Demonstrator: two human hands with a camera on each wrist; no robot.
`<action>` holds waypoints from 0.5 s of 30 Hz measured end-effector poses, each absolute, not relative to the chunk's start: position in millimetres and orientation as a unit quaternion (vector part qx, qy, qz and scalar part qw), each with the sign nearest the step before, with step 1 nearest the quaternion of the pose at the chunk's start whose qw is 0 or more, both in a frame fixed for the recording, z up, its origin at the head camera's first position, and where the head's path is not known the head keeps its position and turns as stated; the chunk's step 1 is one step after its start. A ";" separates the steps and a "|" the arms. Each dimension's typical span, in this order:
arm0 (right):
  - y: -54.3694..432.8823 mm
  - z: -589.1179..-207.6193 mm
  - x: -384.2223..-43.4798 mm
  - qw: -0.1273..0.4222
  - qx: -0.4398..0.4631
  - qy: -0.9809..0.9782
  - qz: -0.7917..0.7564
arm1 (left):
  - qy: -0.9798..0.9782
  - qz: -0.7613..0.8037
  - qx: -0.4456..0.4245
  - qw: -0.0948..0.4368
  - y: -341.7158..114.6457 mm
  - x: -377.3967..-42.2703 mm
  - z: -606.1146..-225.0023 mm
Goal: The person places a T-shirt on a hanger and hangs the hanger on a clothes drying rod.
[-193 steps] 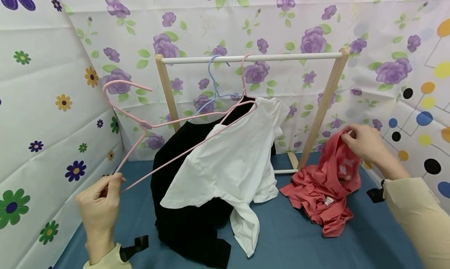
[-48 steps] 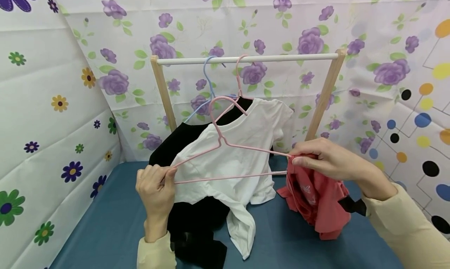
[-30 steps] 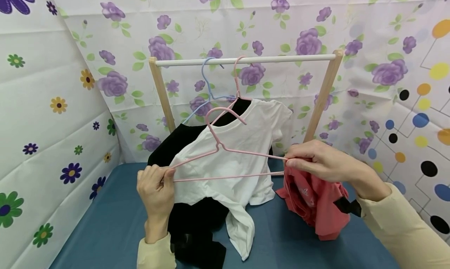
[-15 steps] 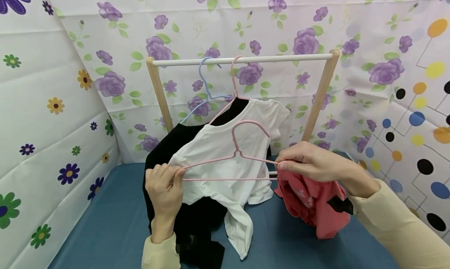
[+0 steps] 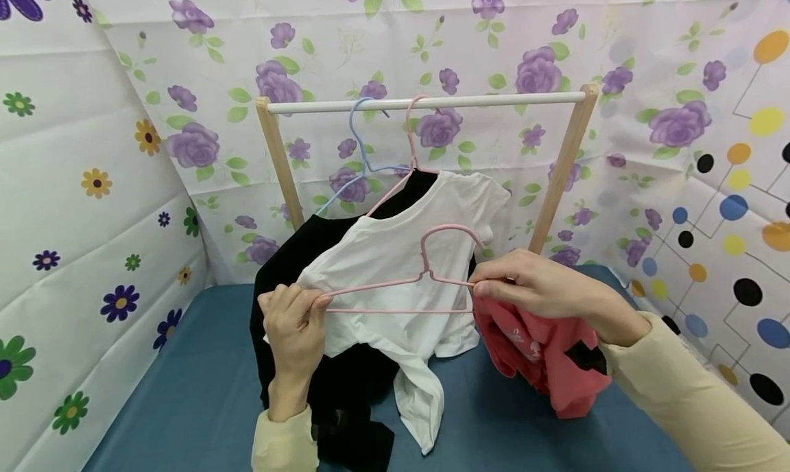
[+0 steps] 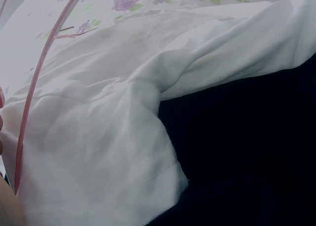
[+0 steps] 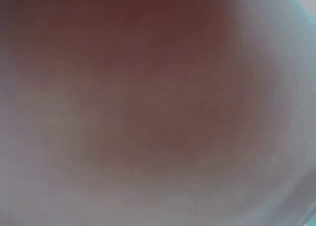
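Level in front of me is a pink clothes hanger (image 5: 376, 284), its hook pointing up and curving right. My left hand (image 5: 296, 328) grips the hanger's left end. My right hand (image 5: 537, 287) pinches a bunched red shirt (image 5: 564, 369) together with the hanger's right arm, and the right end of the hanger disappears into the cloth. The shirt hangs in folds below that hand. In the left wrist view the hanger's pink wire (image 6: 37, 70) runs up beside the fingers. Only blurred skin fills the right wrist view.
Behind the hands stands a wooden rack with a white bar (image 5: 506, 100). A white T-shirt (image 5: 395, 245) hangs there on a pink hanger, in front of a black garment (image 5: 284, 266) on a blue hanger (image 5: 358, 136). A blue cloth (image 5: 185, 376) covers the table; patterned sheets surround it.
Over several seconds the held hanger came from the left and levelled, and its right end went into the red shirt. Lately the hook swung right and the right hand moved left with the shirt.
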State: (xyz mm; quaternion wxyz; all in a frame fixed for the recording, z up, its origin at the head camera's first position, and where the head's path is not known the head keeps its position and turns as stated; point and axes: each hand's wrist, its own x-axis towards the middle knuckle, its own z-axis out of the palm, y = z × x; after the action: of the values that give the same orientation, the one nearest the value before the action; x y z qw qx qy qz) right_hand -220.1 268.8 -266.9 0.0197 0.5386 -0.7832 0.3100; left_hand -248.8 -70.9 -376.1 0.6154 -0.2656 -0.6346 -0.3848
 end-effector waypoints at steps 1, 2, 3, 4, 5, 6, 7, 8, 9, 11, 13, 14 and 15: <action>268.4 -267.3 -220.6 0.015 0.531 -0.789 0.307 | -0.635 -0.383 -0.268 0.615 -70.4 -249.1 -376.1; 268.0 -267.9 -221.3 0.009 0.527 -0.793 0.305 | -0.634 -0.382 -0.272 0.615 -70.0 -249.6 -376.1; 267.6 -268.6 -222.1 0.002 0.522 -0.797 0.304 | -0.635 -0.380 -0.275 0.614 -69.7 -250.3 -376.1; 266.8 -269.3 -222.7 -0.003 0.519 -0.799 0.303 | -0.634 -0.379 -0.277 0.615 -69.1 -250.3 -375.1; 265.9 -270.0 -223.5 -0.006 0.518 -0.800 0.303 | -0.634 -0.379 -0.278 0.614 -68.9 -250.4 -374.7; 265.2 -270.8 -224.1 -0.010 0.516 -0.801 0.303 | -0.634 -0.379 -0.279 0.613 -68.8 -250.6 -374.4; 264.3 -271.3 -224.6 -0.014 0.512 -0.803 0.305 | -0.635 -0.380 -0.279 0.613 -68.6 -250.8 -374.4; 263.3 -271.8 -224.9 -0.011 0.507 -0.806 0.304 | -0.635 -0.381 -0.279 0.612 -68.4 -251.0 -374.6; 262.2 -272.2 -224.9 -0.005 0.498 -0.813 0.301 | -0.636 -0.382 -0.277 0.611 -68.0 -251.0 -374.9; 259.6 -273.4 -224.3 0.013 0.473 -0.832 0.290 | -0.639 -0.384 -0.273 0.608 -67.2 -251.6 -377.0; 256.4 -275.2 -223.3 0.035 0.441 -0.852 0.280 | -0.642 -0.384 -0.267 0.608 -66.1 -252.0 -378.7; 254.6 -276.4 -222.5 0.052 0.424 -0.861 0.275 | -0.644 -0.386 -0.263 0.607 -65.3 -252.0 -379.1; 252.9 -277.8 -221.8 0.069 0.411 -0.868 0.269 | -0.645 -0.387 -0.260 0.606 -64.4 -251.6 -379.4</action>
State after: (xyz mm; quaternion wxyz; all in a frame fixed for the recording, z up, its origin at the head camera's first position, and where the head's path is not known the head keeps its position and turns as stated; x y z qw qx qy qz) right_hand -221.8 252.9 -277.8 0.0686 0.4107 -0.8684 0.2694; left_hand -251.6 -64.4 -379.4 0.6056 -0.2596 -0.6454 -0.3865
